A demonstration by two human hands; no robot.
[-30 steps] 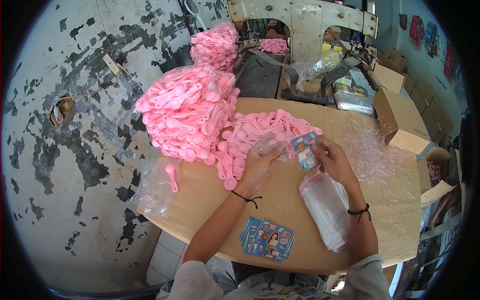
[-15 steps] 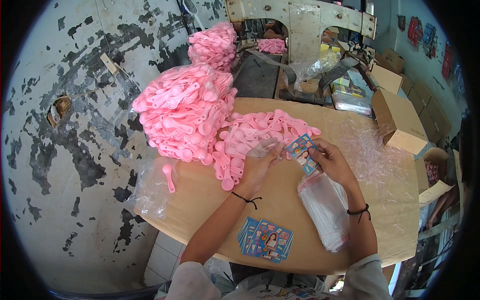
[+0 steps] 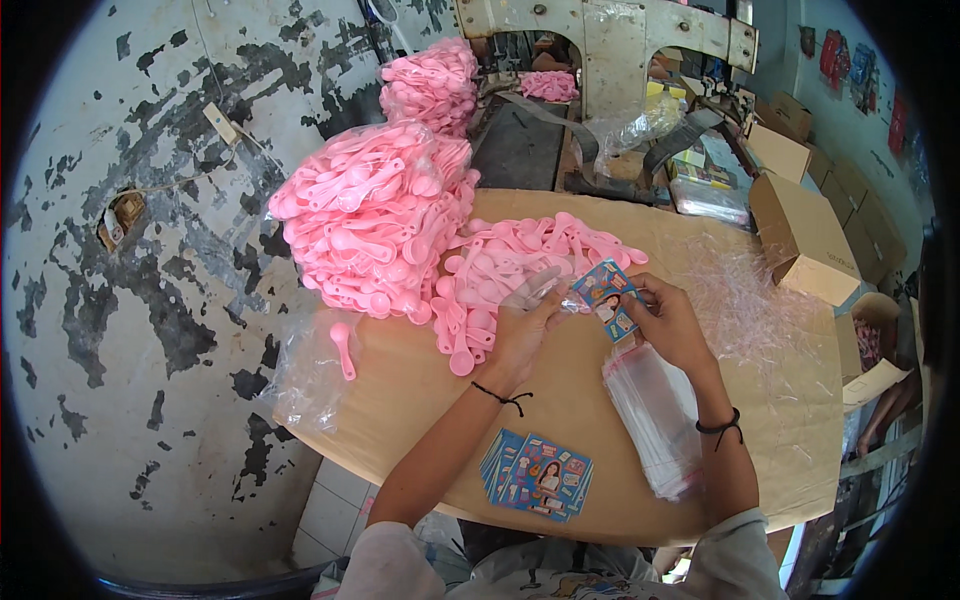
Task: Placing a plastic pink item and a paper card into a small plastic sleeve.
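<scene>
A small blue printed card point(image 3: 612, 318) is pinched between the thumb and fingers of my right hand point(image 3: 678, 328). My left hand point(image 3: 522, 338), close beside it, grips a thin clear plastic bag point(image 3: 530, 290); the card's left corner is at the bag's edge, and whether it is inside I cannot tell. Loose pink measuring spoons point(image 3: 515, 245) lie heaped just beyond the left hand. Under my right wrist rests a stack of clear plastic bags point(image 3: 650, 420). More blue cards point(image 3: 540, 478) are fanned in a pile near the table's front edge.
A big clear sack of pink spoons point(image 3: 370, 215) stands at the left, another sack point(image 3: 430, 85) behind it. One spoon point(image 3: 343, 352) lies on crumpled plastic point(image 3: 300, 375). Right of my hands are tangled clear strands point(image 3: 745, 310) and a cardboard box point(image 3: 800, 235). Metal machinery point(image 3: 610, 60) stands behind the table point(image 3: 420, 400).
Both hands keep their grips on the bag and the card, almost unmoved. The whole view has shifted slightly.
</scene>
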